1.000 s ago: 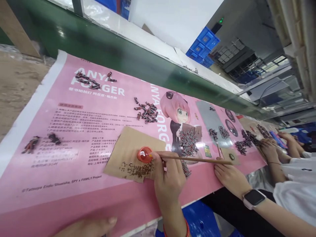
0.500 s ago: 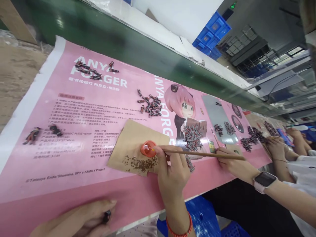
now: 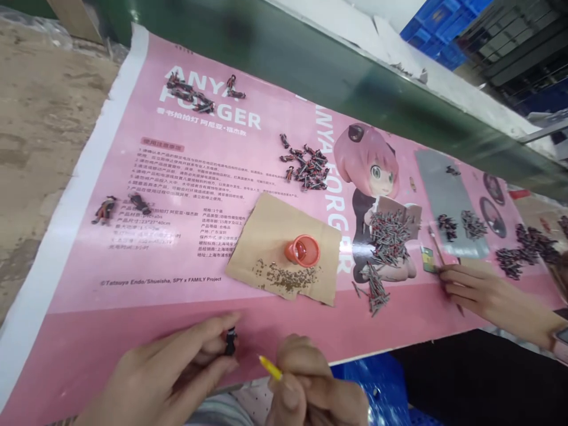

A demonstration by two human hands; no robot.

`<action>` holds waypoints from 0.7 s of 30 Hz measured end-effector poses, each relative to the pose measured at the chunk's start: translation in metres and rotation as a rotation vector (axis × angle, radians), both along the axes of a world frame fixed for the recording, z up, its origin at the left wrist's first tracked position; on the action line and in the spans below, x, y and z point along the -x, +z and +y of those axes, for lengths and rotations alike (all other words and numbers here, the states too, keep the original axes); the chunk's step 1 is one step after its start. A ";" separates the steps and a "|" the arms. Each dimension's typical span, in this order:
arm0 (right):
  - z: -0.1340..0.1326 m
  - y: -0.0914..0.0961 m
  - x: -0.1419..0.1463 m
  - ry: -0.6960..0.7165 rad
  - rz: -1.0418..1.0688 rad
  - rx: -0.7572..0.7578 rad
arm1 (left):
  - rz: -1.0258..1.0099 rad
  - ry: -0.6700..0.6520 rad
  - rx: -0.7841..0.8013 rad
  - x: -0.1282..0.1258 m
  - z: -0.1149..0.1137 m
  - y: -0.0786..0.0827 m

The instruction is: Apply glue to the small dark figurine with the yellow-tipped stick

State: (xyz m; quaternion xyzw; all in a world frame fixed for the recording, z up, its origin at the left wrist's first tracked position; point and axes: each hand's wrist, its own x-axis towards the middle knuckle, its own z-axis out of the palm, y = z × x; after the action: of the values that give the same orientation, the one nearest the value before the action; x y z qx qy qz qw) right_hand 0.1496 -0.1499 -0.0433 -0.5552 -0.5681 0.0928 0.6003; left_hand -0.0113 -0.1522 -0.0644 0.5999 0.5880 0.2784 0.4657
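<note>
A: Head view, near edge first; what do the hands have?

B: The left hand (image 3: 177, 370) pinches a small black piece (image 3: 230, 342) between thumb and forefinger, fingers pressed on it, just above the pink poster (image 3: 146, 248) that covers the bench; the right hand (image 3: 310, 387) is curled around a yellow-tipped brush (image 3: 270, 368), whose tip points left toward the piece; tip and piece sit near each other, apart.

A: So the piece lies at the left fingertips?

B: Yes, at the very tips, to the left of the brush tip and close to the near edge of the poster.

A: And farther out?

B: A brown paper sheet (image 3: 284, 236) lies in the middle; on it stands an orange cap (image 3: 303, 250) with red paint, and just nearer a patch of small dark dabs (image 3: 286, 277); right of the sheet a heap of small painted pieces (image 3: 386, 236); beyond it another heap (image 3: 306, 168); a few more lie at far left by the big lettering (image 3: 190, 97); two lie alone at left (image 3: 122, 207).

A: Anyone else?

B: A co-worker's hand (image 3: 473, 290) rests at right, holding a thin brush (image 3: 437, 251); whether those fingers are tight I cannot tell.
</note>
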 end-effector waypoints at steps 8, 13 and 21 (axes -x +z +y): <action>-0.016 -0.010 0.006 0.093 -0.118 0.133 | 0.147 -0.048 0.074 0.005 -0.010 -0.001; -0.012 -0.005 0.010 0.022 -0.144 0.092 | -0.024 -0.035 0.059 -0.001 0.011 0.012; -0.011 -0.005 0.011 0.040 -0.119 0.090 | -0.150 -0.168 -0.058 0.003 0.011 0.009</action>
State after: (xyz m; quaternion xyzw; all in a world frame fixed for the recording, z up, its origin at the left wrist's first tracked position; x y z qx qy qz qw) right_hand 0.1389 -0.1610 -0.0486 -0.5748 -0.6088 0.0969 0.5381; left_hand -0.0147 -0.1415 -0.0550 0.6379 0.4910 0.2993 0.5123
